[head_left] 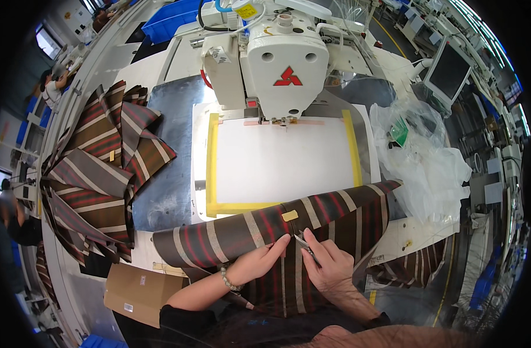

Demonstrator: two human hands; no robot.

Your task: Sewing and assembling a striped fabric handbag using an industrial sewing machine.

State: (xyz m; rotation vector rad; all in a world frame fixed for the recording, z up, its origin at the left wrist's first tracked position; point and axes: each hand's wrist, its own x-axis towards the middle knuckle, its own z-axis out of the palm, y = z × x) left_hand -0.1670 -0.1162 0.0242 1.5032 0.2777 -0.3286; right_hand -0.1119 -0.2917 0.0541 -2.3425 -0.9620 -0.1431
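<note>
A striped brown, red and cream fabric panel (230,235) lies across the front of the machine bed, its near part hanging toward me. On its upper face, close to the middle seam, sits a small yellow label (290,216). My left hand (268,255) is closed, with its thumb and finger pinching the fabric just below the label. My right hand (330,267) is closed around a small pointed metal tool (305,243) that looks like thread snips. The tool's tip is at the fabric by the left fingertips; whether it touches cannot be made out.
A white sewing machine head (286,64) stands over a white sheet (283,156) edged with yellow tape. Striped fabric pieces (97,168) are heaped on the left. On the right are a clear plastic bag (422,168) and a monitor (448,72). A cardboard box (141,293) lies near left.
</note>
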